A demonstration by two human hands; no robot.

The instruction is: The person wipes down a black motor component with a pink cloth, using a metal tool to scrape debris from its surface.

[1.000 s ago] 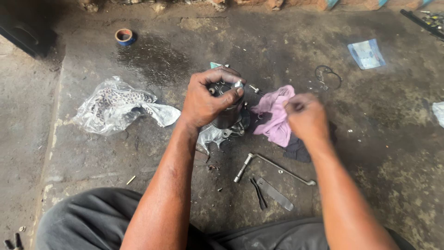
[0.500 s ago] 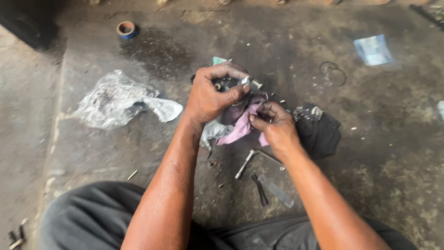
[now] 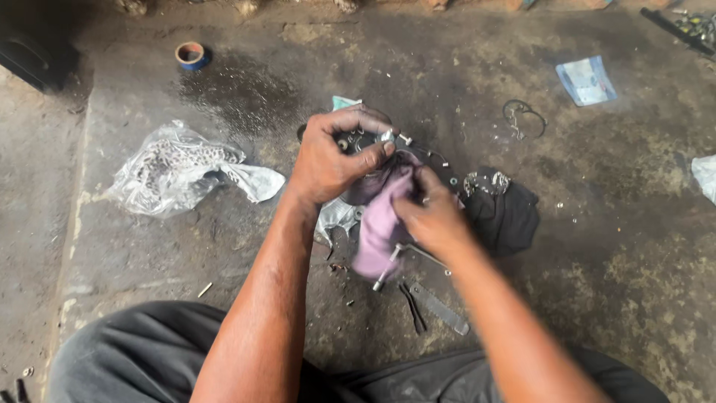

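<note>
Metal part [image 3: 358,142] half-hidden under hands [image 3: 332,160]

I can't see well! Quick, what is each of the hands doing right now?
Left hand: closed around a small dark metal part.
Right hand: closed on the pink cloth, pressing it against that part.
</note>
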